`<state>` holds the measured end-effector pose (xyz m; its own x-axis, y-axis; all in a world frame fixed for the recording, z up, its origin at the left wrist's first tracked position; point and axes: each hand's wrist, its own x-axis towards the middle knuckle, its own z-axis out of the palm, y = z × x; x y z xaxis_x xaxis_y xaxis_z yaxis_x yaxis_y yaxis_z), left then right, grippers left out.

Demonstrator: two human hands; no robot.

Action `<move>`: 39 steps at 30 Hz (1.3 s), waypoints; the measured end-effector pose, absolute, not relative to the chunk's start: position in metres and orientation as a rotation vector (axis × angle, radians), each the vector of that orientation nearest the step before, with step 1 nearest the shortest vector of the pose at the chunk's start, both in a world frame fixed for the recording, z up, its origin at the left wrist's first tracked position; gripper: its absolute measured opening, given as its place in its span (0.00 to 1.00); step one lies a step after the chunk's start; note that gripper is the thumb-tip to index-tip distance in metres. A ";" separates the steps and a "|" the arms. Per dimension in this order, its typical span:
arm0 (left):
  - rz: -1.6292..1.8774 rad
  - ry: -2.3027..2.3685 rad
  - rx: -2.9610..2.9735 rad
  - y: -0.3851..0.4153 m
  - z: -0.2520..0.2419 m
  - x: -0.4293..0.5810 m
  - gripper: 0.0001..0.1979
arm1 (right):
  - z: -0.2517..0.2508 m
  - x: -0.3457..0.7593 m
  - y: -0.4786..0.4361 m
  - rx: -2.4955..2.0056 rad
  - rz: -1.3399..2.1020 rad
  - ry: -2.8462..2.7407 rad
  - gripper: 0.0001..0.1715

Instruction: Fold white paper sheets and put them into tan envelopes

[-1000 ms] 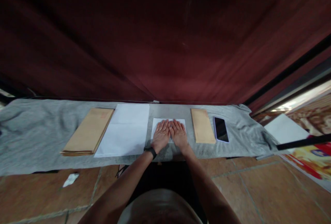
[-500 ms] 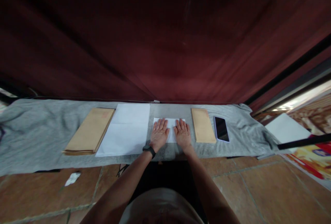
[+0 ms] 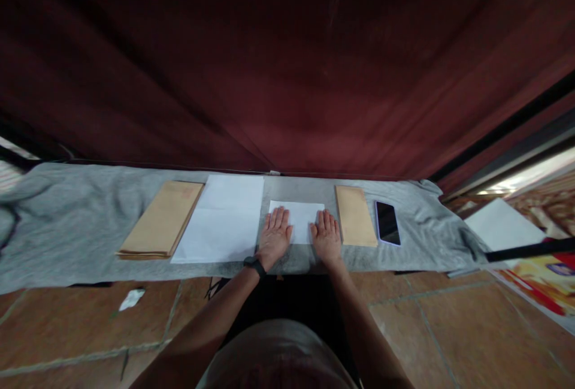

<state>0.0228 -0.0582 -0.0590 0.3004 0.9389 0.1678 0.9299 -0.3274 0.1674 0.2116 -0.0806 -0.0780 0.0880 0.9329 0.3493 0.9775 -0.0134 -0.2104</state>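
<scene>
A small white sheet of paper (image 3: 301, 221), seemingly folded, lies flat on the grey cloth in front of me. My left hand (image 3: 275, 235) rests palm down on its left end, fingers stretched out. On its right end lies my right hand (image 3: 326, 235), also flat with the fingers extended. To the left is a stack of larger white paper (image 3: 220, 221), and beyond that a pile of brown envelopes (image 3: 162, 221). Just right of my right hand sits a smaller pile of brown envelopes (image 3: 357, 218).
A phone (image 3: 387, 223) with a dark screen lies right of the small envelope pile. The grey cloth (image 3: 90, 221) covers the narrow table, which ends at a dark red curtain (image 3: 287, 107). A crumpled white scrap (image 3: 132, 299) is on the tiled floor.
My hands have slid apart over the small paper, the right one moving right, so more white shows between them. The whole view has shifted slightly.
</scene>
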 end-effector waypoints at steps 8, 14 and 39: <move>0.401 1.671 2.566 -0.086 -0.055 0.014 0.27 | -0.069 0.215 -0.095 -2.032 -0.083 -1.838 0.32; 0.417 1.655 2.533 -0.090 -0.052 0.013 0.27 | -0.055 0.220 -0.091 -2.123 0.016 -1.791 0.29; 0.467 1.562 2.568 -0.098 -0.044 0.012 0.26 | -0.036 0.232 -0.061 -1.684 0.633 -1.277 0.31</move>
